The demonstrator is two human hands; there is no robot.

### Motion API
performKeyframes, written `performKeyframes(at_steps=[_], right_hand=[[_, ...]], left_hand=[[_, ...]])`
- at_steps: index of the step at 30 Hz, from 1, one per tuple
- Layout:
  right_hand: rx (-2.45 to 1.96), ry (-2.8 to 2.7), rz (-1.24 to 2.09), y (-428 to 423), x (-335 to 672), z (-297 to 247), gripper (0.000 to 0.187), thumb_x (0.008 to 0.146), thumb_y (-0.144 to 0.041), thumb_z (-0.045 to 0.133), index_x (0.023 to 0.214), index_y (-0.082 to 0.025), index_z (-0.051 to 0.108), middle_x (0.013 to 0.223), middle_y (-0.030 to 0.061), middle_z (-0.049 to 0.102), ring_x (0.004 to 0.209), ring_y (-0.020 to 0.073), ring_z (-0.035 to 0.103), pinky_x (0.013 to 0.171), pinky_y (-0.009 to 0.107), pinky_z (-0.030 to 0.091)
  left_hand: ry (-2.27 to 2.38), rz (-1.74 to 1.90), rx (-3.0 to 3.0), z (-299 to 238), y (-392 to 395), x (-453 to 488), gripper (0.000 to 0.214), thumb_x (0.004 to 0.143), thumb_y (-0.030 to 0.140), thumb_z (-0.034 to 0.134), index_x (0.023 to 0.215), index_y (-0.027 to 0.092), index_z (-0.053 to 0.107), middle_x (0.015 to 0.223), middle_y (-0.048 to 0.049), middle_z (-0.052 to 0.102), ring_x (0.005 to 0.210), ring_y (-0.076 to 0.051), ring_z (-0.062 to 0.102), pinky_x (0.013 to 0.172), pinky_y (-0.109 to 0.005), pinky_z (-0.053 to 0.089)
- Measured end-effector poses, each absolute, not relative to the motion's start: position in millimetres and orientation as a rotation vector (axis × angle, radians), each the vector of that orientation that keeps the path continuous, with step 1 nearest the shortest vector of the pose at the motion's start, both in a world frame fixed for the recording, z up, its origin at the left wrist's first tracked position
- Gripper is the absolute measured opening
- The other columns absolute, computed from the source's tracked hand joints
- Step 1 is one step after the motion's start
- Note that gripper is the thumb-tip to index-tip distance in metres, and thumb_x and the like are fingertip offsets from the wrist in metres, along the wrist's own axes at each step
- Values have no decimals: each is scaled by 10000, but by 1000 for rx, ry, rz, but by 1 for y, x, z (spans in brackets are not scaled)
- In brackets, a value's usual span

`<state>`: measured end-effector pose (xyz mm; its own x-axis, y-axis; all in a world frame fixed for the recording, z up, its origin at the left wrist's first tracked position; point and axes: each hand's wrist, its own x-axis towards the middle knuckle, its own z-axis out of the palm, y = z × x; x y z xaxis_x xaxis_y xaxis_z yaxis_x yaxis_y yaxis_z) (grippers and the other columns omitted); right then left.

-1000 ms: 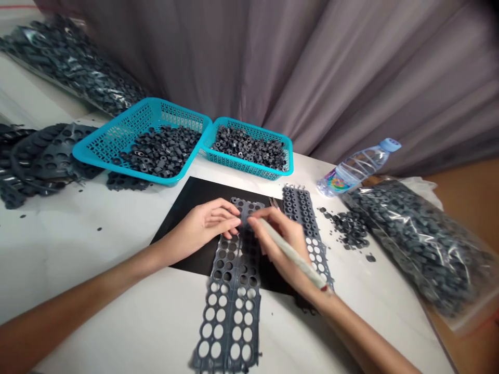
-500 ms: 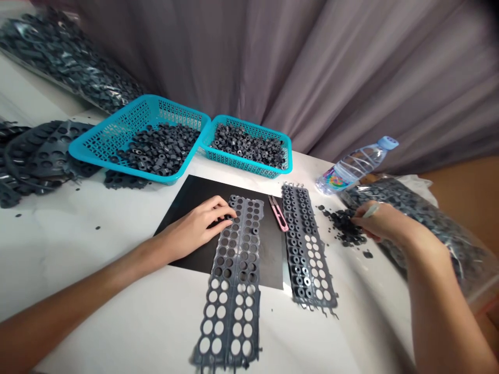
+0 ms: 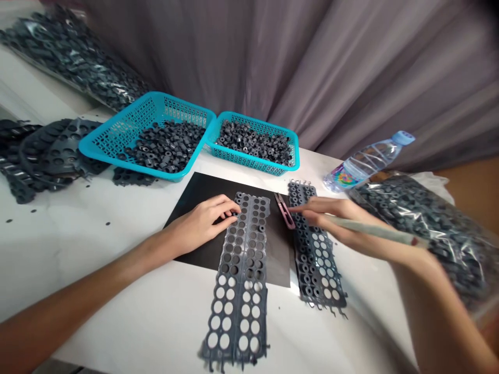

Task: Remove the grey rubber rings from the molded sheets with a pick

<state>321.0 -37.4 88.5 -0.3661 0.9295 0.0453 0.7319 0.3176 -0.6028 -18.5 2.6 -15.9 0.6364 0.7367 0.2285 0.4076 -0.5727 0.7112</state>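
Observation:
My left hand point(image 3: 208, 221) rests over the black mat point(image 3: 191, 213), its fingers closed around a small black rubber piece point(image 3: 235, 213). Those fingertips touch the upper left edge of a long dark rubber sheet point(image 3: 237, 280) with rows of round holes. A few ring-shaped pieces sit at its upper end. My right hand point(image 3: 343, 221) has a pale pen-like tool point(image 3: 374, 230) gripped in it, and its tip end is hidden. Its index finger reaches beside pink thread snips point(image 3: 286, 213). Below that hand lies a second holed sheet point(image 3: 312, 265), partly filled with black rings and partly covered.
Two blue baskets point(image 3: 128, 167) point(image 3: 249, 160) of black rubber pieces stand at the back. A water bottle point(image 3: 366, 161) leans behind a bag of pieces point(image 3: 436, 228) on the right. Another full bag point(image 3: 74, 57) and scrap sheets point(image 3: 50, 156) lie left.
My right hand has moved left from the pile of small black bits to above the second sheet, near the snips. My left hand stays at the first sheet. The view has shifted slightly.

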Motion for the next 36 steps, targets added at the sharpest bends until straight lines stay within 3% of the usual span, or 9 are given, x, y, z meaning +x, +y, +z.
performKeyframes(at_steps=[3, 4, 8, 11, 21, 36], right_hand=[[-1362, -1987, 1116, -39, 268, 64, 359, 1017, -415, 597, 1314, -240, 698, 1003, 80, 775, 814, 213, 717, 721, 325, 574], [-1330, -1885, 1181, -38, 255, 53, 354, 1013, -417, 609, 1303, -224, 674, 936, 62, 763, 756, 195, 700, 689, 311, 560], [-1265, -1687, 1162, -33, 228, 13, 163, 971, -351, 662, 963, -189, 675, 858, 32, 728, 790, 174, 665, 742, 291, 513], [-1249, -1649, 1130, -32, 223, 0, 141, 963, -292, 640, 870, -188, 663, 823, 15, 703, 781, 163, 629, 753, 288, 484], [-1244, -1678, 1087, -34, 218, -5, 89, 893, -155, 620, 851, -186, 692, 838, 6, 691, 785, 159, 628, 731, 274, 470], [-1252, -1701, 1087, -32, 218, -5, 82, 903, -183, 633, 876, -185, 710, 849, 15, 716, 775, 159, 637, 725, 267, 477]], left_hand=[[893, 678, 2252, -14, 3, -18, 173, 1046, 268, 587, 1190, 236, 677, 1123, -26, 657, 955, -166, 693, 914, -318, 576], [891, 675, 2264, -13, 4, -18, 167, 1047, 266, 585, 1183, 233, 676, 1116, -26, 659, 954, -166, 693, 906, -316, 578], [870, 650, 2298, -10, 4, -18, 141, 1052, 278, 577, 1149, 218, 660, 1095, -28, 654, 939, -166, 683, 891, -316, 581], [873, 641, 2298, -10, 5, -18, 121, 1052, 280, 579, 1126, 215, 648, 1080, -27, 645, 932, -167, 678, 890, -322, 580], [891, 634, 2285, -9, 4, -16, 114, 1047, 255, 588, 1138, 211, 640, 1089, -25, 640, 944, -165, 673, 903, -314, 565], [883, 650, 2303, -11, 4, -16, 131, 1051, 271, 578, 1154, 219, 640, 1096, -29, 640, 946, -169, 676, 903, -323, 565]])
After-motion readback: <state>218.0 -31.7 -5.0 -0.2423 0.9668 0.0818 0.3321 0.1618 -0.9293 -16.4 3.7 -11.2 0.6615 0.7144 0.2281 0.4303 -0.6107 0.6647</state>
